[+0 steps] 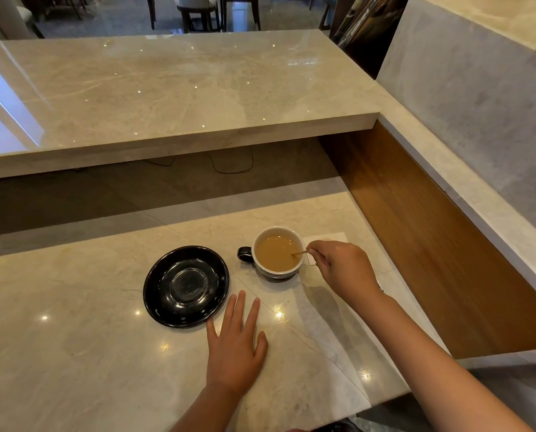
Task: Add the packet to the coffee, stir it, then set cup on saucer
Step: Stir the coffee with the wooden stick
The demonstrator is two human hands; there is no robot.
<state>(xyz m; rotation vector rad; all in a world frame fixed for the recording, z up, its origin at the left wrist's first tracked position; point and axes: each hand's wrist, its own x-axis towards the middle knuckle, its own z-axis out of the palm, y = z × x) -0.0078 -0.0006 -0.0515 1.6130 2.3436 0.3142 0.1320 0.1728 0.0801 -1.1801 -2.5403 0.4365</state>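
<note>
Marble desk [73, 353] carrying all items. Black saucer [186, 286] sitting empty, L of cup [277, 252], apart. Cup w/ coffee [276, 253] standing on desk. L hand [234, 347] lying flat, fingers spread, near saucer. R hand [343, 269] pinching thin stirrer [299, 253], tip dipping in coffee.

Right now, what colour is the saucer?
Glossy black, seen in the head view: the saucer lies empty left of the cup.

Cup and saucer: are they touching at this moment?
Apart. The head view shows the cup standing on the counter right of the empty saucer, with a strip of bare marble between its handle and the saucer's rim.
</note>
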